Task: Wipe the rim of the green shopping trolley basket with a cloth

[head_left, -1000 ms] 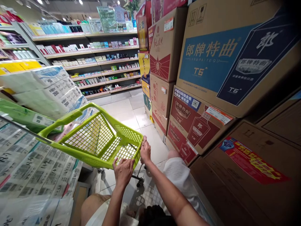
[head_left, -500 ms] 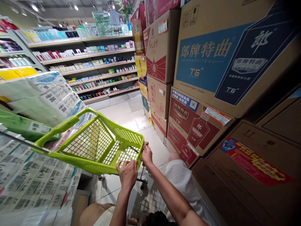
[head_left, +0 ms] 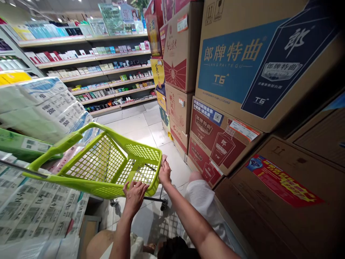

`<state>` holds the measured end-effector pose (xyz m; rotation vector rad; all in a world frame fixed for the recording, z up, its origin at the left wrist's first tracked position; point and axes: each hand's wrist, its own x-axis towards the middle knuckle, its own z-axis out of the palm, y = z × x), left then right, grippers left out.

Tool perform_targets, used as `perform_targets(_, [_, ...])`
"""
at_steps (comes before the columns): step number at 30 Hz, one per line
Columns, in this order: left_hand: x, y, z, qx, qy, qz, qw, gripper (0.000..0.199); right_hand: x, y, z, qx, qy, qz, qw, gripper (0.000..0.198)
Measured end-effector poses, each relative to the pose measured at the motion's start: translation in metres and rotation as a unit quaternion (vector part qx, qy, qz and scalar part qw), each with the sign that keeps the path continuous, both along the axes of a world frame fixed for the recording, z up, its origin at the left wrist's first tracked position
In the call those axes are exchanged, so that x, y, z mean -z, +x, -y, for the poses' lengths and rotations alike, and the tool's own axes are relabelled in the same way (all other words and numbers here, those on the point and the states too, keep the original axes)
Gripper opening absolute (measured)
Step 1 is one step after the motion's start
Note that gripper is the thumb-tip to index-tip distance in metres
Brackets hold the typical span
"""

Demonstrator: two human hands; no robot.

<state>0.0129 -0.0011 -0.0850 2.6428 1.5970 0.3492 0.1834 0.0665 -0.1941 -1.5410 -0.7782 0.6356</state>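
Note:
A lime-green plastic shopping cart (head_left: 88, 187) with a lattice basket stands tilted across the view in front of me. My left hand (head_left: 134, 196) has its fingers hooked over the near rim of the basket. At the basket's right corner, my right hand (head_left: 165, 173) is closed, its fingers against the outer edge. A small pinkish, cloth-like piece (head_left: 164, 158) sticks out above the right fingertips; what it is I cannot make out clearly. Inside the basket only the lattice floor and walls show.
Stacked cardboard liquor cartons (head_left: 231, 61) line the right side. On the left are wrapped paper packs (head_left: 40, 104) and barcoded bundles (head_left: 40, 212). Shelves (head_left: 107, 72) of small boxes stand behind a tiled floor (head_left: 134, 126). A cart wheel (head_left: 164, 205) shows below the basket.
The cart and both hands sit slightly further left in view, and the surroundings have shifted left too. My left hand has slid left along the rim, away from my right hand.

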Motion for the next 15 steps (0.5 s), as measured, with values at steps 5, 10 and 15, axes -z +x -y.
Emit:
perform_targets(5, [0.006,0.005,0.002,0.017,-0.008,0.007,1.0,0.042,0.004,0.003,0.001,-0.022,-0.029,-0.032,0.999,0.047])
perform_targets(10, [0.01,0.008,-0.002,0.019,-0.005,0.001,1.0,0.037,0.01,0.0,0.008,-0.01,-0.026,-0.02,0.999,0.053])
perform_targets(15, [0.004,0.018,0.002,0.01,-0.007,-0.012,1.0,0.04,0.014,0.005,0.008,-0.008,-0.067,-0.073,0.995,0.042])
